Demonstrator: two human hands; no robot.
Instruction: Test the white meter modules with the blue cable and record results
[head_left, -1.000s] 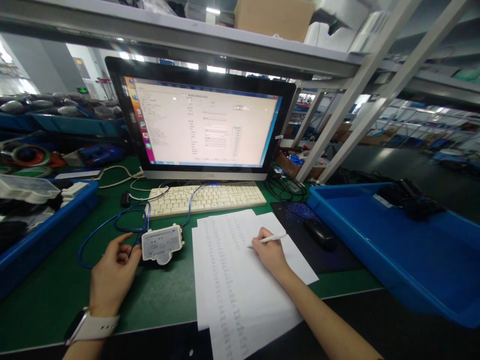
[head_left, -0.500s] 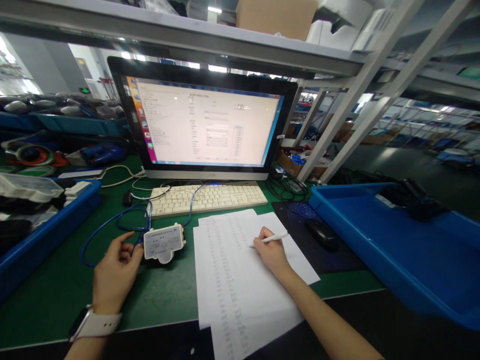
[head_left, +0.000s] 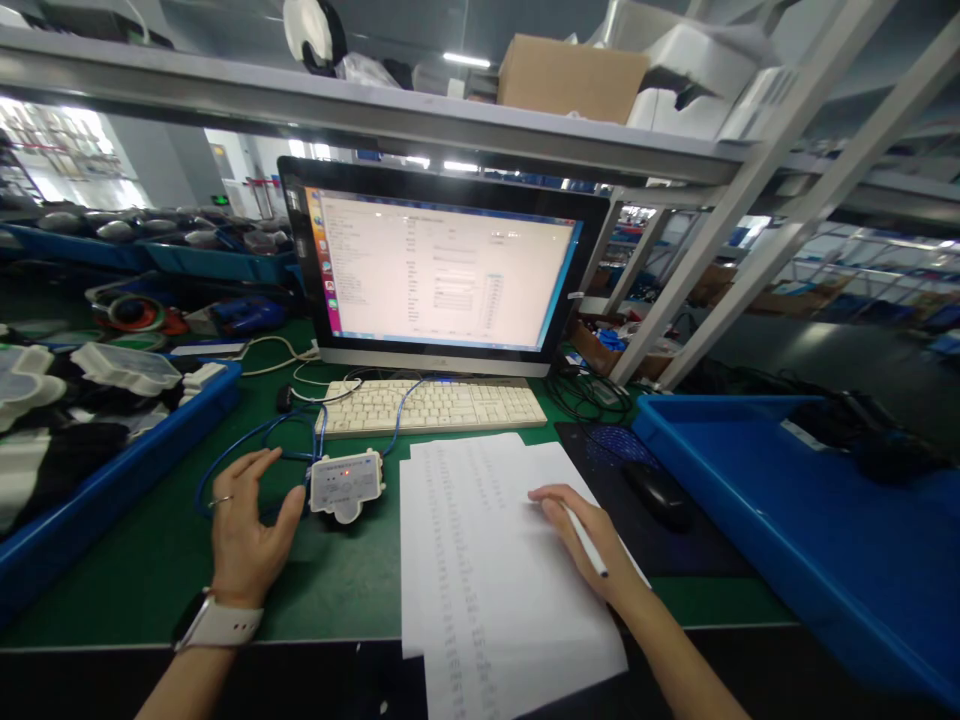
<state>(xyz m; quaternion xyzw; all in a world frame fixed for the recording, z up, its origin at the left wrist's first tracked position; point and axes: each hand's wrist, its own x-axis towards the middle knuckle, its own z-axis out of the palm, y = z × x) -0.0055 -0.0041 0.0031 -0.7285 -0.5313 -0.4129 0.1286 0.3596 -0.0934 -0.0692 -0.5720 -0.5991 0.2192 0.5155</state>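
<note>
My left hand (head_left: 251, 525) rests on the green mat with fingers spread, open, its thumb close to a small white device (head_left: 346, 484) that shows red lights and has blue cables (head_left: 247, 440) plugged in. My right hand (head_left: 589, 540) lies on a stack of printed paper sheets (head_left: 480, 560), fingers extended forward, with a white pen (head_left: 585, 541) held between the fingers and lying back along the hand. A cream keyboard (head_left: 435, 405) and a lit monitor (head_left: 442, 268) stand behind the papers.
A black mouse (head_left: 660, 493) sits on a dark pad right of the papers. A big blue bin (head_left: 795, 520) fills the right side. Another blue bin (head_left: 112, 450) with white and black parts stands at left. A metal shelf (head_left: 360, 100) with a cardboard box hangs overhead.
My right hand stopped writing and flattened onto the paper, the pen now pointing back. My left hand let go of the cable by the device and spread open. The view shifted slightly.
</note>
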